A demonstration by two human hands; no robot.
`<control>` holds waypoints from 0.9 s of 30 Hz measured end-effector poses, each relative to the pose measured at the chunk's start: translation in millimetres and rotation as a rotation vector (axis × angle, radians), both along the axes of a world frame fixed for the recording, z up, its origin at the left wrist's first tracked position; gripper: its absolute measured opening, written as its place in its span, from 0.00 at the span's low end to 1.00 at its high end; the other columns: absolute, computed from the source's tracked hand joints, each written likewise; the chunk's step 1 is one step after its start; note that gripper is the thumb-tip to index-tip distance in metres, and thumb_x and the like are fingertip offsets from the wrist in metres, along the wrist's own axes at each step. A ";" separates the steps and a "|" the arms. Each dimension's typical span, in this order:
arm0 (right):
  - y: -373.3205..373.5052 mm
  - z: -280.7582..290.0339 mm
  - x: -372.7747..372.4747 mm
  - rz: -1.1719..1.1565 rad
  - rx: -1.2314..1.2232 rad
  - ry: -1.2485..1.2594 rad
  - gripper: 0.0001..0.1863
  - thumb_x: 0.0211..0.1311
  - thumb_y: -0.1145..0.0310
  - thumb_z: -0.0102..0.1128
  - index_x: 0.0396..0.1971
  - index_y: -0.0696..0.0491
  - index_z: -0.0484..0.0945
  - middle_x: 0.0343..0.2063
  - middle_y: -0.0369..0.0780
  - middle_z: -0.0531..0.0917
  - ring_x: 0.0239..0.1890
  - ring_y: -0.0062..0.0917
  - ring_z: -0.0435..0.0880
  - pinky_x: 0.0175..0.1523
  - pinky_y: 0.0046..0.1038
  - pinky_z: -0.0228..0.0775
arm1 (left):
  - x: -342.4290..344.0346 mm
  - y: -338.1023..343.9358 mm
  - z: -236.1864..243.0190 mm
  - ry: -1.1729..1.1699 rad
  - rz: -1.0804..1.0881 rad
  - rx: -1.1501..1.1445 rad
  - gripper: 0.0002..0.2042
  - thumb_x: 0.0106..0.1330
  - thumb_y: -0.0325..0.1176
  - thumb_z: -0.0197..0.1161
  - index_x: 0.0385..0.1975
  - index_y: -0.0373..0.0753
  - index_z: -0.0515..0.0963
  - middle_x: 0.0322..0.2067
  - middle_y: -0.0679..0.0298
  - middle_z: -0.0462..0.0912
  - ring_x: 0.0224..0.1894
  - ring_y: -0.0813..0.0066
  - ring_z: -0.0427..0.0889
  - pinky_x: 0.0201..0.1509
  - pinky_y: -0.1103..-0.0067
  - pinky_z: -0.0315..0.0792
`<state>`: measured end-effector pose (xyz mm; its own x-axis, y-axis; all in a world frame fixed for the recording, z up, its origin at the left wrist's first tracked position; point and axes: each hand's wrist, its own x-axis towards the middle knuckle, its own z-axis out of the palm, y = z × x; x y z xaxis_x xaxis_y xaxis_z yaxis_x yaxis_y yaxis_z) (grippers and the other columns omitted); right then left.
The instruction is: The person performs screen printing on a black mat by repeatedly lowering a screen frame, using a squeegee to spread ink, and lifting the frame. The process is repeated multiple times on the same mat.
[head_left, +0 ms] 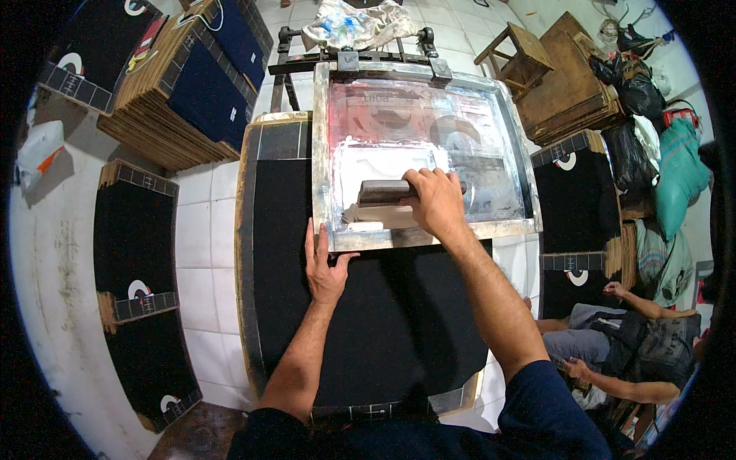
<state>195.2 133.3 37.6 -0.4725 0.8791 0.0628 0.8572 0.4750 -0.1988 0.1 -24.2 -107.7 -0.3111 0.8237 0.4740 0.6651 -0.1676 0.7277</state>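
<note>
A framed printing screen (320,146) lies over the far part of a board covered in black fabric (368,322). My right hand (435,198) grips a dark squeegee (382,192), which rests on the mesh over a patch of white ink (376,162). At the frame's near left corner is my left hand (326,264), its fingers spread, the fingertips against the wooden edge and the thumb along the near side. Red and grey stains mark the rest of the mesh. Two clamps (439,70) hold the frame's far edge to a metal bar.
Stacked boards with dark fabric (207,100) stand at the far left. Printed black pieces lie along the left wall (138,230) and at the right (579,199). A person (613,337) sits at the lower right. A wooden stool (517,57) and bags (682,180) stand beyond. A stained cloth (356,27) hangs behind the clamps.
</note>
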 end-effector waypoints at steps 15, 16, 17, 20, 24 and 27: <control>109.3 -19.3 -18.4 0.036 -0.107 -0.073 0.24 0.54 0.54 0.78 0.50 0.43 0.84 0.41 0.38 0.89 0.48 0.40 0.86 0.53 0.49 0.66 | -0.1 -0.3 7.3 0.044 0.003 -0.055 0.50 0.58 0.37 0.81 0.78 0.49 0.55 0.73 0.36 0.58 0.72 0.37 0.68 0.67 0.53 0.78; 121.4 -22.8 -23.8 0.027 0.027 -0.032 0.23 0.55 0.54 0.78 0.50 0.43 0.84 0.40 0.39 0.90 0.48 0.39 0.87 0.53 0.49 0.66 | 0.0 -0.1 7.2 0.047 0.006 -0.057 0.50 0.58 0.37 0.81 0.78 0.49 0.55 0.73 0.36 0.58 0.72 0.38 0.68 0.68 0.53 0.77; 140.8 -21.6 -27.0 0.016 -0.103 -0.041 0.23 0.56 0.54 0.78 0.51 0.43 0.84 0.43 0.38 0.90 0.52 0.38 0.85 0.54 0.50 0.66 | 0.1 -0.2 6.8 0.050 0.006 -0.059 0.50 0.58 0.37 0.80 0.78 0.49 0.55 0.73 0.36 0.58 0.72 0.38 0.68 0.68 0.53 0.77; 141.0 -26.1 -28.2 -0.015 -0.088 -0.016 0.21 0.54 0.58 0.78 0.48 0.43 0.85 0.44 0.37 0.89 0.51 0.39 0.84 0.53 0.48 0.68 | 0.3 0.0 5.5 0.055 0.007 -0.045 0.50 0.58 0.36 0.80 0.78 0.49 0.55 0.73 0.36 0.58 0.72 0.38 0.68 0.68 0.54 0.77; 41.9 -36.3 -8.4 -0.006 0.115 0.084 0.17 0.48 0.62 0.79 0.39 0.46 0.86 0.38 0.37 0.88 0.46 0.38 0.83 0.50 0.43 0.68 | 1.0 -1.7 4.6 0.023 0.005 -0.071 0.49 0.58 0.34 0.81 0.78 0.48 0.56 0.73 0.37 0.58 0.72 0.37 0.67 0.68 0.55 0.76; -37.5 -30.2 15.4 0.007 0.070 0.068 0.16 0.47 0.72 0.76 0.38 0.45 0.85 0.37 0.35 0.86 0.45 0.36 0.81 0.50 0.41 0.67 | 2.2 -1.4 5.6 -0.001 -0.001 -0.030 0.48 0.56 0.23 0.77 0.78 0.43 0.56 0.73 0.39 0.61 0.74 0.38 0.66 0.74 0.56 0.69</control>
